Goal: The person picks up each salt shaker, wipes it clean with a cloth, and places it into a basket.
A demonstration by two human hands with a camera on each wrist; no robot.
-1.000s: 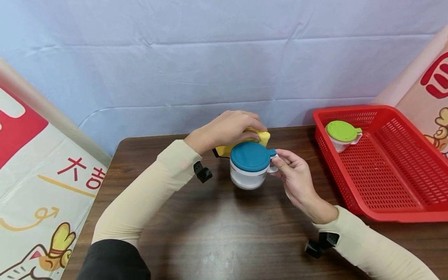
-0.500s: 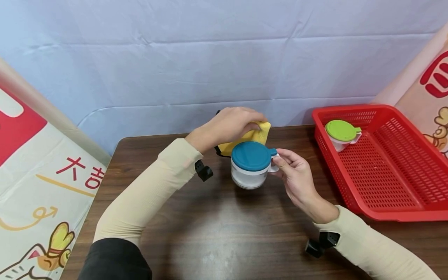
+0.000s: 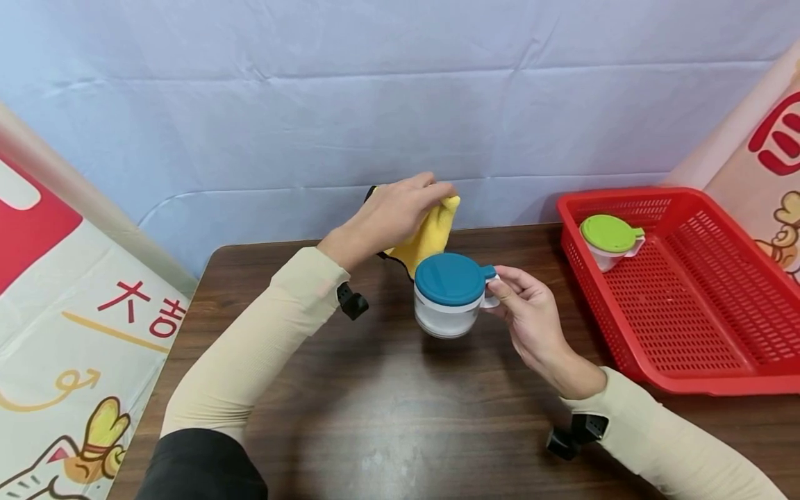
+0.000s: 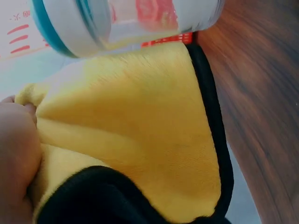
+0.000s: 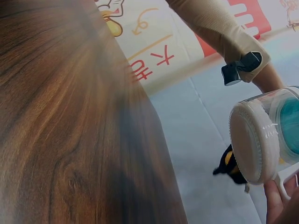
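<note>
A clear jar [image 3: 447, 316] with a teal lid [image 3: 450, 279] and a white side handle [image 3: 491, 295] stays upright over the table. My right hand [image 3: 531, 312] pinches that handle between thumb and fingers. In the right wrist view the jar's pale base [image 5: 250, 144] faces the camera, tilted by the view. Behind and left of the jar, my left hand [image 3: 394, 215] grips a yellow cloth [image 3: 431, 236] with a black edge. The cloth hangs down from the fingers, close to the jar. In the left wrist view the cloth's black border [image 4: 208, 112] shows below the jar.
A red plastic basket [image 3: 694, 385] stands at the right of the brown wooden table [image 3: 387, 430]. In its far left corner sits a similar jar with a green lid [image 3: 609, 233]. A pale blue cloth backdrop [image 3: 375, 118] rises behind the table's far edge.
My left hand has drawn the yellow cloth up and to the left, away from the jar's lid, and more of the cloth hangs down. The right hand and jar have barely moved.
</note>
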